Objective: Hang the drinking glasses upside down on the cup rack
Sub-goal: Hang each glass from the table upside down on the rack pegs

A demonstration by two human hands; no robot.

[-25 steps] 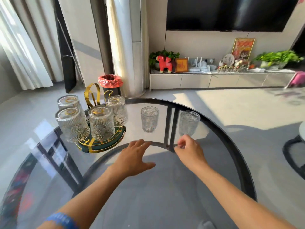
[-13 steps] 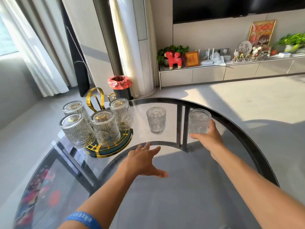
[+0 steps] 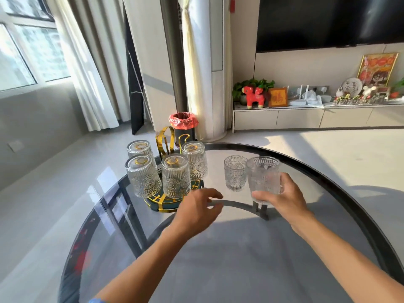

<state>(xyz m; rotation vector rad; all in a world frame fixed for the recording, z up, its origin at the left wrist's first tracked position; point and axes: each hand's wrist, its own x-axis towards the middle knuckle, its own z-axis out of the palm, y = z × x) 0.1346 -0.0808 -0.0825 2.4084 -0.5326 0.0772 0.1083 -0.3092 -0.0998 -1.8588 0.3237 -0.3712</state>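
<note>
The right hand (image 3: 284, 195) grips an empty upright glass (image 3: 263, 178); the left hand (image 3: 196, 209) hovers unclenched beside the cup rack (image 3: 166, 204) bearing four inverted glasses (image 3: 175, 176); no writing legible.

Home living room. Far right: large dark wall-mounted television (image 3: 328, 20) above a low pale media cabinet (image 3: 306, 117) carrying a red toy animal (image 3: 254, 96), potted green plant (image 3: 251, 85), framed pictures (image 3: 377, 65) and small ornaments. Far left: window (image 3: 26, 42) with long white curtains (image 3: 87, 68). Centre: floor-standing white column unit (image 3: 207, 68), small bin with red liner (image 3: 183, 123). Near: round glass surface (image 3: 317, 176) with dark rim; pale glossy floor (image 3: 328, 147).
</note>
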